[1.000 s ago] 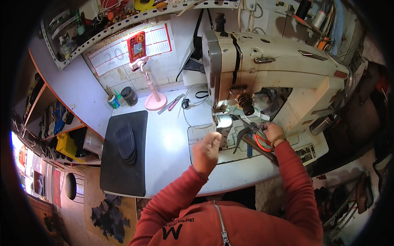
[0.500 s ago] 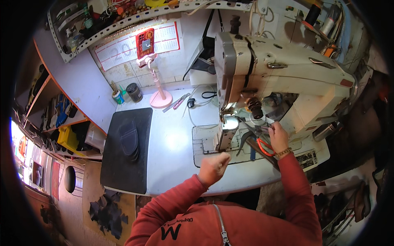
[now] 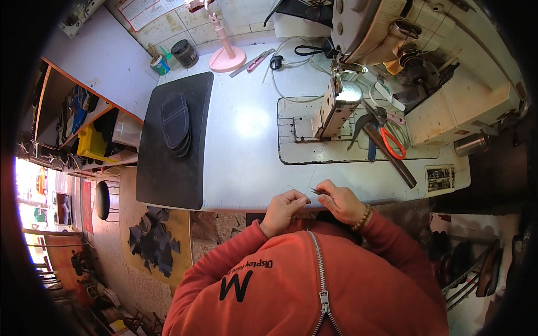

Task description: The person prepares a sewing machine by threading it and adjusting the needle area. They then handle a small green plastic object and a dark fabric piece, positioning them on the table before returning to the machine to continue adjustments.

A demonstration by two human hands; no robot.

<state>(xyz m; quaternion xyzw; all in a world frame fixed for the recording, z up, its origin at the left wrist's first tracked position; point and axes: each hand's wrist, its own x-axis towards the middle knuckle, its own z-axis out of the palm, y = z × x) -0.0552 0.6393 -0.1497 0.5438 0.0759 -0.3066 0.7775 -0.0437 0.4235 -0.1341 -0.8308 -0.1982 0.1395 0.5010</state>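
Both hands are close together at the front edge of the white table. My left hand is closed in a pinch, with thumb and forefinger pressed together; what they hold is too small to make out. My right hand pinches a small, dark, pointed tool, its tip turned toward the left hand. A fine thread shows faintly just above the fingers. Beyond the hands stands a post-bed sewing machine. Scissors with orange handles and a hammer with a dark handle lie beside its post.
On the left, a black mat bears a stack of dark stitched pieces. A pink stand, a cutter knife and a dark jar stand or lie toward the wall. Dark scraps lie below, left of the table.
My right hand has come away from beside the scissors and back to the table's front edge, now holding the small pointed tool. Both hands have drawn together. The view has tilted down.
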